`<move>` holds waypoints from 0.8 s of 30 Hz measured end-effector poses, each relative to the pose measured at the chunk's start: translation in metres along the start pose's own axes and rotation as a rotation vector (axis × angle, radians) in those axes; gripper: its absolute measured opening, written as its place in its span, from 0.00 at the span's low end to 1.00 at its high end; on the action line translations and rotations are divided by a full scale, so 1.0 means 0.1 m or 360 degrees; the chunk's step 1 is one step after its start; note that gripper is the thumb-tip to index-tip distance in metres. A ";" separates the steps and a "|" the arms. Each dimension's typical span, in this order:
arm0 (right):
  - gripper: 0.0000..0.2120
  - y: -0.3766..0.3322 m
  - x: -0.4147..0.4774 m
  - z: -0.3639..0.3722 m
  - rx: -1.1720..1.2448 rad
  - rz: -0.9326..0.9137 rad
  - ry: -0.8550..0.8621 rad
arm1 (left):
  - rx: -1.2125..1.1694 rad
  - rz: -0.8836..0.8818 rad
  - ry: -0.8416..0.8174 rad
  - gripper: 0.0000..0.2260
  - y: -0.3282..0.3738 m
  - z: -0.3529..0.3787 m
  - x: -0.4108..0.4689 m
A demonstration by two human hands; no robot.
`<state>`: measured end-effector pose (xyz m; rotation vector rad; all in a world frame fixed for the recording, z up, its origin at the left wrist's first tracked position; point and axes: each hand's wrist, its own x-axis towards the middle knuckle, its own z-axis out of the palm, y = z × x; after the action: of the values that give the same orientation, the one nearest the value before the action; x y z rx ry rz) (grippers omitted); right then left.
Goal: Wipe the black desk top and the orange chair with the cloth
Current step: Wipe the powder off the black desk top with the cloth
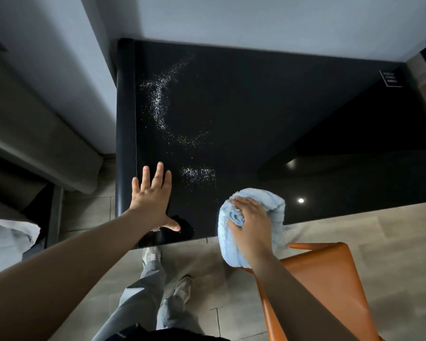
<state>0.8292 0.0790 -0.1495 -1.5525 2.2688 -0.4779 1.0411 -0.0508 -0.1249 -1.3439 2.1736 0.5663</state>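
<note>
Right hand [252,225]: grips the bunched cloth [268,200] on the counter [256,107].
Left hand [153,200]: flat, released, pressing the counter.
Specks [160,104]: I see them forward-left of the right hand.

L hand [153,200], R hand [252,225]: bare, as are forearms [89,257]. Trousers [143,291]: light grey, loose, creased. L sneaker [151,257]: low, grey-white w/ pale side stripes, green trim at heel. R sneaker [182,289]: grey-beige, plainer. Top [162,334]: dark, only sliver visible.
</note>
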 end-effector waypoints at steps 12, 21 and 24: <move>0.19 0.10 -0.68 -0.12 0.0090 -0.0009 -0.0089 | -0.0099 -0.0044 0.0065 0.55 0.14 0.03 -0.20; 0.15 0.10 -1.14 -0.46 0.0120 0.0308 -0.0451 | -0.0204 0.0013 0.0046 0.44 0.28 0.18 -0.82; 0.15 -0.01 -1.08 -0.62 0.0214 0.0324 -0.0353 | -0.0235 0.0021 0.0057 0.41 0.28 0.07 -0.92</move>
<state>0.8377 0.1850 -0.0840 -1.2288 2.1469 -0.3741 1.0511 0.0282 -0.0711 -1.4267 2.2072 0.7257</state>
